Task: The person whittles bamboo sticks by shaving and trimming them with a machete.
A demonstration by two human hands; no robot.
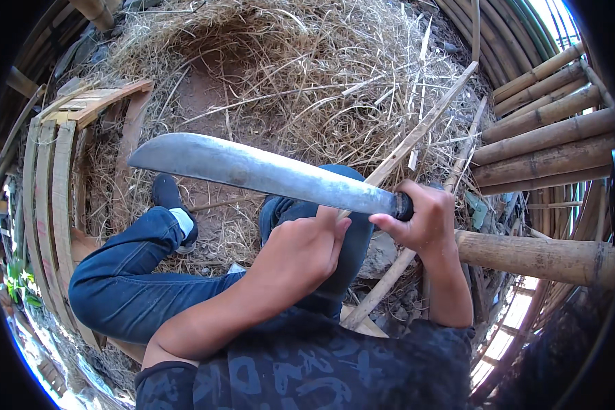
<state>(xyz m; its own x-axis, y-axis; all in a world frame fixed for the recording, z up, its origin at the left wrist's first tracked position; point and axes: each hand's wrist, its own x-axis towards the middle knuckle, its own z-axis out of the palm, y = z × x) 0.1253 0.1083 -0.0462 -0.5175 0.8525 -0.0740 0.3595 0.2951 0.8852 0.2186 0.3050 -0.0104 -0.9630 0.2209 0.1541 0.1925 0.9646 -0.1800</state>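
My right hand [424, 212] is closed round the dark handle [403, 206] of a machete [253, 166]. Its broad grey blade stretches left across the view, over my knees. Just under the blade, my left hand [301, 249] is closed, with the index finger reaching up to the blade's lower edge. A long bamboo strip [427, 124] slants from the upper right, passes behind the blade and comes down to my left fingers, which appear to pinch it. The blade hides part of the strip and the tip of my index finger.
Dry straw [321, 75] covers much of the dirt ground ahead. A slatted wooden crate [48, 184] stands at the left. Bamboo poles [547, 140] line the right side, and a thick bamboo pole [533, 256] juts in beside my right forearm.
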